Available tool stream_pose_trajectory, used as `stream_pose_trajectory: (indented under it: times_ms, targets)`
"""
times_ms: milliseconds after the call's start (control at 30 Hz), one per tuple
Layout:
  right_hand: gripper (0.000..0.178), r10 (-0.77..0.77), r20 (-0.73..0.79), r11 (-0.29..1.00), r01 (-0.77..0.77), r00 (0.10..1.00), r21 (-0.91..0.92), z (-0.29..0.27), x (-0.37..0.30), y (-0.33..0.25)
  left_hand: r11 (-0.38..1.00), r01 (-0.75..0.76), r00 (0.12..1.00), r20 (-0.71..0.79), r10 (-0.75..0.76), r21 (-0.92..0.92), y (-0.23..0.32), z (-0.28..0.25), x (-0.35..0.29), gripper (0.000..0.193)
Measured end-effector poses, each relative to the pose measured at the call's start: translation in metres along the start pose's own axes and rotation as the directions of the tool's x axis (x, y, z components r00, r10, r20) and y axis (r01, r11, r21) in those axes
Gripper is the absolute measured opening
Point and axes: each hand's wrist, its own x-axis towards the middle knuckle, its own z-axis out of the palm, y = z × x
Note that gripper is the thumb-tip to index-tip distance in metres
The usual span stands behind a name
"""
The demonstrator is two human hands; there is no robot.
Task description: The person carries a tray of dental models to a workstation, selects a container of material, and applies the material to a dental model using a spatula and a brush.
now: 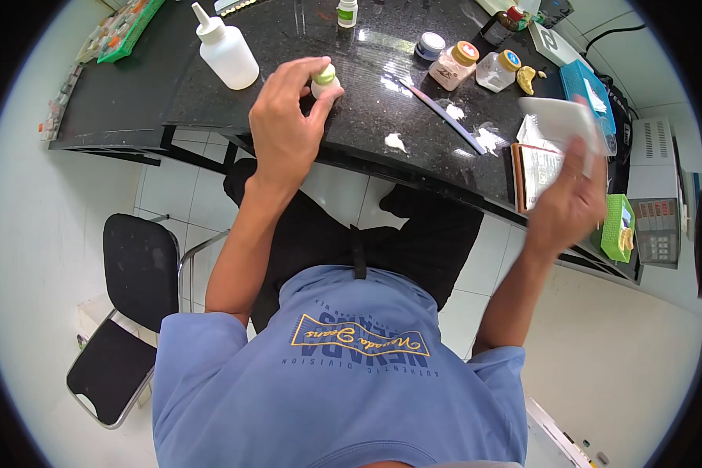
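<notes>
At the table's near edge my left hand (pixel 285 125) curls its thumb and fingers around a small white bottle with a light green cap (pixel 325 76). A tall white squeeze bottle with a pointed nozzle (pixel 230 58) stands just left of it. Over on the right, my right hand (pixel 569 195) is closed on a flat white piece (pixel 558 117), blurred by motion; its exact kind cannot be made out. Below that piece lies an open notebook with a brown cover (pixel 540 171). A slim blue-and-pink stick (pixel 444 113) rests on the table between the hands.
White powder patches (pixel 395 143) dot the black speckled table (pixel 351 129). Jars with orange and blue lids (pixel 452 66) (pixel 498 70) and a brown bottle (pixel 501 27) stand toward the back. A green basket (pixel 618 226) sits at right; a black chair (pixel 140 269) stands left.
</notes>
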Motion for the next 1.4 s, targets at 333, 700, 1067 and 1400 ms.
stream_pose_trajectory:
  times_ms: [333,700,1067,1400]
  targets:
    - [0.051,-0.047,0.176,0.95,0.098,0.983,-0.298,-0.103,-0.05,0.044,-0.039,0.411,0.834,0.359,0.42,-0.911,0.209,-0.018,-0.076,0.05]
    - [0.024,0.395,-0.216,0.848,-0.445,0.893,-0.289,-0.222,-0.043,0.135,-0.154,0.61,0.555,0.28,0.784,-0.777,0.222,0.013,-0.08,0.035]
    - [0.016,0.284,0.219,0.82,-0.118,0.934,-0.56,-0.192,0.016,0.235,0.597,-0.736,0.415,0.483,0.771,-0.319,0.289,-0.02,0.025,0.024]
    - [0.029,0.365,0.253,0.816,-0.177,0.896,-0.55,-0.232,0.01,0.24,0.573,-0.703,0.451,0.359,0.817,-0.421,0.314,0.004,-0.002,0.026]
